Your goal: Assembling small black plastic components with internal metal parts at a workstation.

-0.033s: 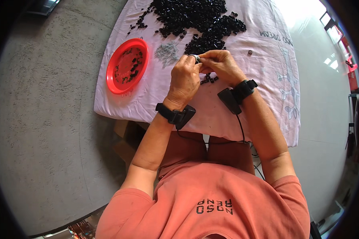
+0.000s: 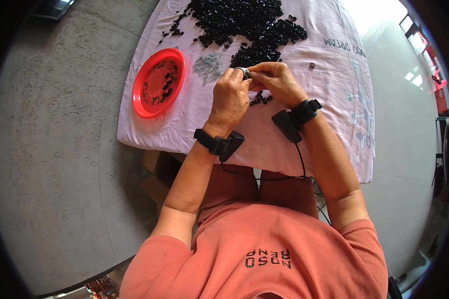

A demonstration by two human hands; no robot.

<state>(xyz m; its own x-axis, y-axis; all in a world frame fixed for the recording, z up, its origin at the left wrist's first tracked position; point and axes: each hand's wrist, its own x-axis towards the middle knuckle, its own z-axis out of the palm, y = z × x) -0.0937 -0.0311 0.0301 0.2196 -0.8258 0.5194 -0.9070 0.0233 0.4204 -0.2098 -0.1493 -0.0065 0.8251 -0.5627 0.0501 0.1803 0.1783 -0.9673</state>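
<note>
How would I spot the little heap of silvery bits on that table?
On the white cloth, look just right of the red plate. The silvery heap lies there, pale grey beside the big black pile.

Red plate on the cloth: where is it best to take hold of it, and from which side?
Grip the red plate by its raised rim, at the edge facing the left hand. It lies flat with small black parts inside, so a level pinch at the rim, thumb on top, should keep them in. That near side looks bare, while the heap of silver screws crowds its far right.
</note>
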